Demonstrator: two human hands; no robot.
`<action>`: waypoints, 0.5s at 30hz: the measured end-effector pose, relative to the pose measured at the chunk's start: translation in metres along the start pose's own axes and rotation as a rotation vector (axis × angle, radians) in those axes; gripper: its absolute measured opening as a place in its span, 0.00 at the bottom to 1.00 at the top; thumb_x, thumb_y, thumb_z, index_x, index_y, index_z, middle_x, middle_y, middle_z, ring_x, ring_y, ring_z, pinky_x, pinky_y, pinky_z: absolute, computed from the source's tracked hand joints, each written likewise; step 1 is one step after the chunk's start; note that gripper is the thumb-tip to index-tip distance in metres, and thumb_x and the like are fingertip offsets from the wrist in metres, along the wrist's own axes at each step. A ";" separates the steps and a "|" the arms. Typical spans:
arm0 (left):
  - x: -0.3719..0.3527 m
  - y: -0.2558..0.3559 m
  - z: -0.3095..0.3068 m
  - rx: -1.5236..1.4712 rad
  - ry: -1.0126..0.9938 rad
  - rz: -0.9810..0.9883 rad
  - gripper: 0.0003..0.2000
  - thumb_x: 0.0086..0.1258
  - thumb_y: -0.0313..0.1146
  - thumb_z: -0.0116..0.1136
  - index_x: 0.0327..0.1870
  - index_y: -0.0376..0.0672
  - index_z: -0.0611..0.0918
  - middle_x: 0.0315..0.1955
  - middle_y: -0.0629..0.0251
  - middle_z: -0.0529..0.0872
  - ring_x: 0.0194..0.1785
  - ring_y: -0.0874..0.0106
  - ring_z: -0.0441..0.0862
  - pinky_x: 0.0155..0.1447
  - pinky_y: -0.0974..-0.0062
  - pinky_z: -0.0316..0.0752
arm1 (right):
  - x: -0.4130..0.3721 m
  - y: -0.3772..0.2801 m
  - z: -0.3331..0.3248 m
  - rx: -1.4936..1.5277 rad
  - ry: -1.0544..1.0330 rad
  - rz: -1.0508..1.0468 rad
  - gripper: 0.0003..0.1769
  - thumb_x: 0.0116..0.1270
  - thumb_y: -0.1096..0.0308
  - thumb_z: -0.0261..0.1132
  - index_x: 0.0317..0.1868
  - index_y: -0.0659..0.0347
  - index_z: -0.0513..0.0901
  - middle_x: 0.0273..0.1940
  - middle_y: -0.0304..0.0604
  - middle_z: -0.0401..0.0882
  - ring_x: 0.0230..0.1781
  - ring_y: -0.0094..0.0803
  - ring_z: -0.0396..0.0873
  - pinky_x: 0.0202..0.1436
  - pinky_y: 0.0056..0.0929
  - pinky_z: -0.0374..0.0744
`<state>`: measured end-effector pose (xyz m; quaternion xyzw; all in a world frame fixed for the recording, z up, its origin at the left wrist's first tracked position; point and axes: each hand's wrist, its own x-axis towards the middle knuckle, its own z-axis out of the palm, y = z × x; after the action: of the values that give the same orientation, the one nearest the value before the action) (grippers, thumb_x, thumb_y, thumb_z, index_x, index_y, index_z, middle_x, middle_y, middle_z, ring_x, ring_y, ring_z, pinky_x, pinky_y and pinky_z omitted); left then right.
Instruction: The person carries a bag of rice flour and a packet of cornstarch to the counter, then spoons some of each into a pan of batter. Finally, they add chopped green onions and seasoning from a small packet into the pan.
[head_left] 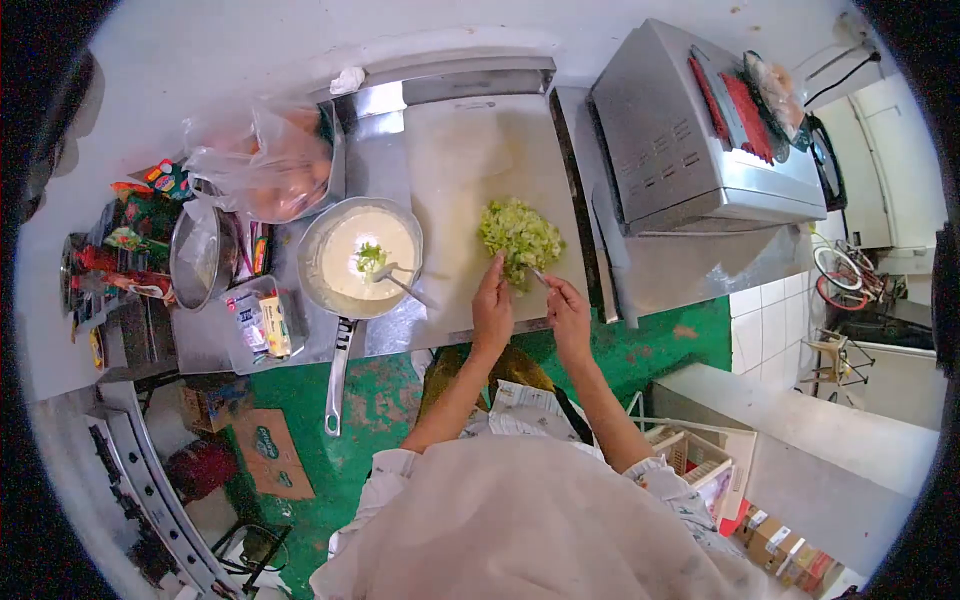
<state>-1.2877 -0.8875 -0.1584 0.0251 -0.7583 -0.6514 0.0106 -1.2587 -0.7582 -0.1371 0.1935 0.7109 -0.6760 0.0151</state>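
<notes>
A pile of chopped green vegetable (521, 236) lies on the white cutting board (450, 215). My left hand (491, 308) is at the pile's near edge, its fingers stretched out and touching the greens. In my right hand (567, 312) is what looks like a knife (538, 273), its blade mostly hidden by the greens. To the left stands a saucepan (310, 270) of creamy white mixture (350, 250). Some chopped greens (371, 258) sit on the mixture, and a metal spoon or fork (412, 288) leans out over the rim.
The saucepan's long handle (339, 385) juts past the counter's front edge. Behind it are a plastic bag (265, 160) of reddish-orange items, a metal bowl (203, 255) and a plastic tub (262, 325) of packets. A metal oven-like box (700, 140) stands at the right.
</notes>
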 end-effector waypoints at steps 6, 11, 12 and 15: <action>-0.001 -0.012 0.001 0.101 0.000 0.027 0.24 0.67 0.19 0.42 0.66 0.41 0.66 0.62 0.53 0.70 0.65 0.58 0.69 0.66 0.68 0.63 | 0.001 -0.027 0.004 0.017 -0.035 0.033 0.12 0.69 0.70 0.55 0.50 0.63 0.78 0.24 0.25 0.62 0.20 0.12 0.57 0.21 0.13 0.56; -0.005 -0.036 0.004 0.139 0.008 0.096 0.24 0.66 0.20 0.42 0.66 0.41 0.66 0.62 0.51 0.70 0.65 0.58 0.67 0.67 0.67 0.62 | 0.016 -0.050 0.024 -0.193 -0.150 -0.076 0.12 0.68 0.72 0.53 0.49 0.63 0.79 0.25 0.26 0.63 0.23 0.14 0.61 0.25 0.14 0.61; -0.006 -0.036 0.005 0.077 0.010 0.090 0.24 0.66 0.20 0.42 0.65 0.40 0.66 0.61 0.51 0.70 0.65 0.58 0.67 0.66 0.66 0.63 | 0.020 -0.056 0.033 -0.193 -0.165 -0.079 0.12 0.68 0.72 0.53 0.49 0.63 0.79 0.25 0.26 0.63 0.23 0.14 0.61 0.25 0.14 0.61; -0.003 -0.032 0.003 0.014 -0.029 0.035 0.24 0.66 0.23 0.45 0.65 0.38 0.65 0.59 0.49 0.72 0.63 0.56 0.68 0.64 0.65 0.64 | 0.033 -0.071 0.066 -0.294 -0.345 -0.304 0.12 0.68 0.72 0.53 0.48 0.64 0.79 0.26 0.29 0.66 0.26 0.18 0.65 0.29 0.19 0.66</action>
<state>-1.2839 -0.8888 -0.1905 0.0026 -0.7633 -0.6459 0.0110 -1.3259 -0.8149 -0.0846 -0.0377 0.8093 -0.5828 0.0624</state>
